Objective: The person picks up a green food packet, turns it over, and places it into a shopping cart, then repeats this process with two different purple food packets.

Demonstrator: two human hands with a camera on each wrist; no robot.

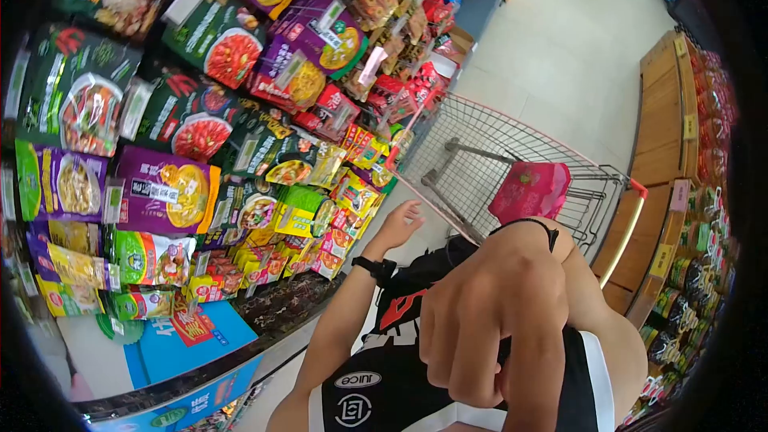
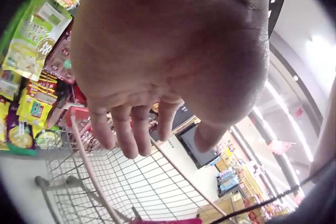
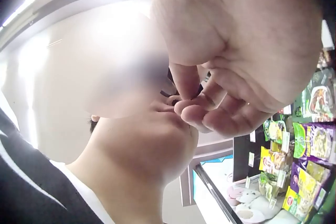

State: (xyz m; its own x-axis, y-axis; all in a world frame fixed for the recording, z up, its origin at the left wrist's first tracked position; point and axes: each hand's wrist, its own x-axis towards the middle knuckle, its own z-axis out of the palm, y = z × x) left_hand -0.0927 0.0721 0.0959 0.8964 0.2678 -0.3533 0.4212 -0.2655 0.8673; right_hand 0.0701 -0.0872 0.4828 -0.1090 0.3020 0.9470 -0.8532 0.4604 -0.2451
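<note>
My left hand (image 1: 400, 226) hangs low beside the shopping cart (image 1: 626, 232), with a black band round its wrist. In the left wrist view its fingers (image 2: 125, 129) are loosely extended, holding nothing, and overlap the cart's wire basket. My right hand (image 1: 496, 316) is raised close to the head camera. From the right wrist view, the right hand (image 3: 236, 50) is beside the mouth and nose, fingers curled and thumb tucked against them; no object shows between them. A pink bag (image 1: 530, 192) lies in the cart, partly covered by the right arm.
Shelves of bagged foods, among them a purple packet (image 1: 164, 190) and a dark green packet (image 1: 228, 40), line the left side. A wooden shelf unit (image 1: 660, 124) with more packets stands at right. Pale tiled floor (image 1: 560, 40) runs between them. A blue box (image 1: 192, 332) stands lower left.
</note>
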